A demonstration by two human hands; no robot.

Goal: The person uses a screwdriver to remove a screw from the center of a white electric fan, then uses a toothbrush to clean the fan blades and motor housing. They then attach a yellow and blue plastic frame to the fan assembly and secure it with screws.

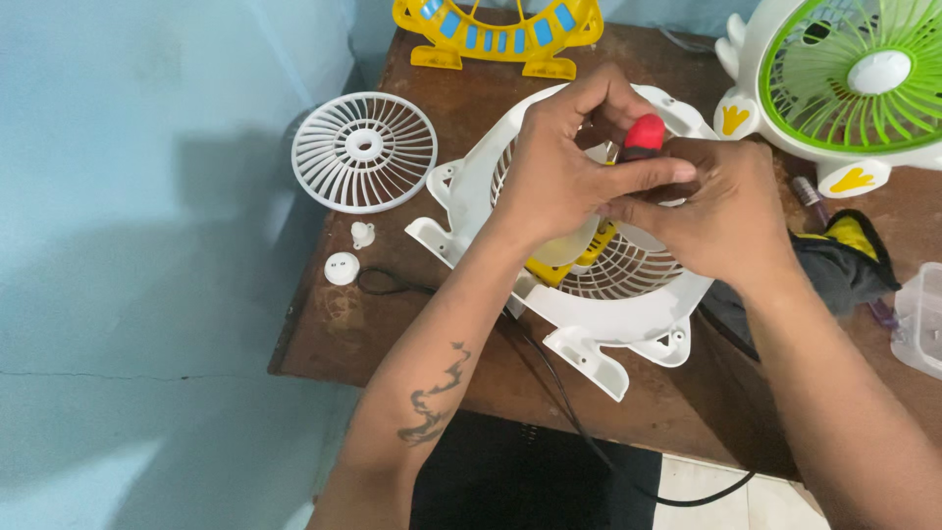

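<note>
A white fan housing [628, 319] with a round grille lies flat on the brown wooden table [343, 324]. Both hands are over its middle. My left hand [564, 162] is curled around a tool with a red knob [645, 132] on top, a screwdriver by its look, held upright over the fan's centre. My right hand [721, 211] closes on the same tool from the right, fingers touching the left hand's. A yellow part [599, 240] shows beneath the hands. The tool's tip is hidden.
A loose white round grille [364, 152] lies at the left, with two small white caps [341, 267] near it. A white fan with green blades [854, 79] stands at the back right, a yellow and blue frame [500, 34] behind. A black cable [549, 378] runs off the table's front edge.
</note>
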